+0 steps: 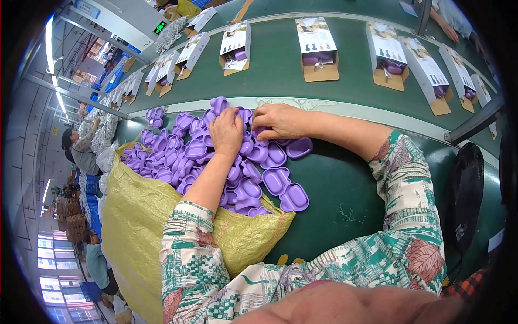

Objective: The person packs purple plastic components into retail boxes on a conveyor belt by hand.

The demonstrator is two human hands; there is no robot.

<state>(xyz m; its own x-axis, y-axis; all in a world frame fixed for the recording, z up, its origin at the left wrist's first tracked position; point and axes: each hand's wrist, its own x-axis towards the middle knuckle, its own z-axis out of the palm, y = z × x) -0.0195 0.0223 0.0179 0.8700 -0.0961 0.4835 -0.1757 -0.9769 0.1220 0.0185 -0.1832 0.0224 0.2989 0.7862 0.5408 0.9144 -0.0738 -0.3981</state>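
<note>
The green desk runs beneath everything; on it the yellow sack gapes away from the wearer, a heap of purple trays spilling from its mouth. Both hands work at the heap's far, right-hand part. The left hand reaches up from the lower left, the right hand in from the right — the two grips nearly face each other. Fingers of both are bent down among the trays; whether either grip has closed on one, I cannot tell. Smallest, and key: one tray sits in the gap between them, just beside the left fingertips — its long axis is hidden.
</note>
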